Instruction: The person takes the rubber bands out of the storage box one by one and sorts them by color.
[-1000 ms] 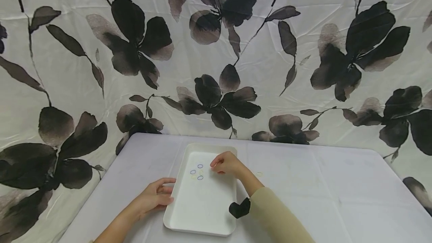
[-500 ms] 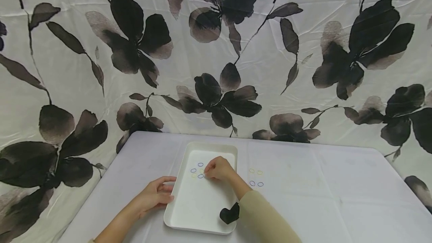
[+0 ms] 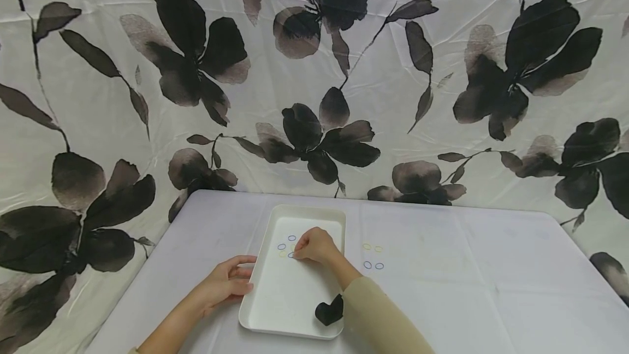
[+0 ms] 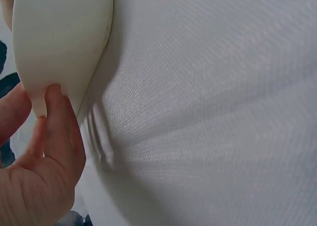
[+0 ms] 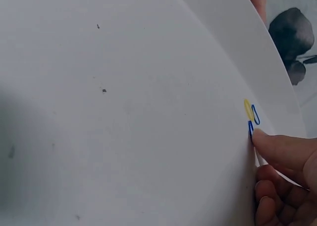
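Note:
A white tray (image 3: 292, 310) lies on the table with small thin blue and yellow loops, like rubber bands, near its far left side. My right hand (image 3: 316, 246) reaches in from the right, its thumb and forefinger pinching at the edge of a blue rubber band (image 5: 250, 127). Beside it in the right wrist view lie a yellow rubber band (image 5: 247, 108) and another blue one. My left hand (image 3: 221, 285) rests against the tray's left side, fingertips at the rim. The left wrist view shows those fingers (image 4: 54, 112) touching the outer wall.
To the right of the tray, two yellow loops (image 3: 378, 248) and two blue loops (image 3: 379, 266) lie on the white cloth (image 3: 442, 283). A black heart-shaped piece (image 3: 329, 311) by the right cuff overlaps the tray's near right corner. A floral curtain (image 3: 314, 70) hangs behind the table.
My right hand has moved left and slightly down to the loops in the tray, uncovering those on the cloth. My left hand stays at the tray's side.

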`<state>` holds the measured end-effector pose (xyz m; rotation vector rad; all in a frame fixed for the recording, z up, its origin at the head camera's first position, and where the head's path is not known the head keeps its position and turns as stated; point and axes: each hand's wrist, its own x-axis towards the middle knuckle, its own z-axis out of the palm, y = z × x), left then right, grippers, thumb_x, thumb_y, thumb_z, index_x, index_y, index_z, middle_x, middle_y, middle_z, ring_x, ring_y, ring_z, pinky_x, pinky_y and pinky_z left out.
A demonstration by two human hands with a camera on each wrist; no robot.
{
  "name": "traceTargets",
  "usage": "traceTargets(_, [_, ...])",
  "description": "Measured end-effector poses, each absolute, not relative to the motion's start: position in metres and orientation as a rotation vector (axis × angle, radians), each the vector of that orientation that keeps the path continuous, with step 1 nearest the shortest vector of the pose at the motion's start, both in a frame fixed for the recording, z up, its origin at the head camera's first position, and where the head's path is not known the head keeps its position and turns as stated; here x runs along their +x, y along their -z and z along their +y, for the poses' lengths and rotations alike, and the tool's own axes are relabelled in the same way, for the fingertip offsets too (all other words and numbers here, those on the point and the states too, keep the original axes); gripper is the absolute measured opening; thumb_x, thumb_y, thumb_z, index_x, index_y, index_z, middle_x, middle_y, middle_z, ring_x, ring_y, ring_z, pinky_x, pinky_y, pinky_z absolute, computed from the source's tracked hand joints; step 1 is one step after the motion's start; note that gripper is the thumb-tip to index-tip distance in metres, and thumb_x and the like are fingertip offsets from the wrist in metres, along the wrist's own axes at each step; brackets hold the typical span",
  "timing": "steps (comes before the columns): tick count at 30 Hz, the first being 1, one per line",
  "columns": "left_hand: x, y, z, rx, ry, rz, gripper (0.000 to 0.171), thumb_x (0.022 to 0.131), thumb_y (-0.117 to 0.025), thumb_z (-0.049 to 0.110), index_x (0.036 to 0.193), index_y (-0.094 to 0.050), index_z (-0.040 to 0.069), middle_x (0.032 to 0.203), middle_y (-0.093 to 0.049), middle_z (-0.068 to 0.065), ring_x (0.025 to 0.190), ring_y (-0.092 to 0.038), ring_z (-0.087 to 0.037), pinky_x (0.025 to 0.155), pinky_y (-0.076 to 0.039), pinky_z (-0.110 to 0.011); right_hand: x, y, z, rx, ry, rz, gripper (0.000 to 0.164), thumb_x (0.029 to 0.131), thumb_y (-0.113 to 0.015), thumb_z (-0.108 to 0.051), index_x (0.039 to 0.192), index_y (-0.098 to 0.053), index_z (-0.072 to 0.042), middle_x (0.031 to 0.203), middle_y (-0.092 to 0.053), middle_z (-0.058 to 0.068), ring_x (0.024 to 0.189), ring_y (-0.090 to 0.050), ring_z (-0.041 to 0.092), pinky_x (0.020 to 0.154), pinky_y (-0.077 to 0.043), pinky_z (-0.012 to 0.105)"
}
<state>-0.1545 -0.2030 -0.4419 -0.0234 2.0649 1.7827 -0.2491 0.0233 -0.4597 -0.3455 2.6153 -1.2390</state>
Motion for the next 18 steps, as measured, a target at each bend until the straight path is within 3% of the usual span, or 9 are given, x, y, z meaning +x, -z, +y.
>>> traceTargets(8, [-0.154, 0.4423, -0.203, -0.015, -1.791, 2.046, 0.069, 0.079, -0.067, -0.003, 0.138, -0.03, -0.007, 0.113, -0.055, -0.02, 0.091, -0.061, -0.023, 0.075, -0.054, -0.038, -0.2469, 0.4581, 0.0219, -0.381, 1.137, 2.652, 0.015, 0.072, -0.079, -0.012, 0.064, -0.067, -0.012, 0.058, -0.056, -0.007, 0.057, -0.047, 0.009, 0.053, -0.038, 0.021])
traceTargets(18, [-0.1539, 0.4438, -0.2044, 0.002, -1.8, 2.035, 0.069, 0.08, -0.067, -0.003, 0.138, -0.03, -0.007, 0.114, -0.055, -0.019, 0.091, -0.061, -0.022, 0.076, -0.054, -0.038, -0.2418, 0.4511, 0.0221, -0.678, 0.9, 2.687, 0.015, 0.08, -0.07, -0.01, 0.067, -0.065, -0.008, 0.064, -0.053, -0.006, 0.058, -0.045, 0.008, 0.056, -0.038, 0.02])
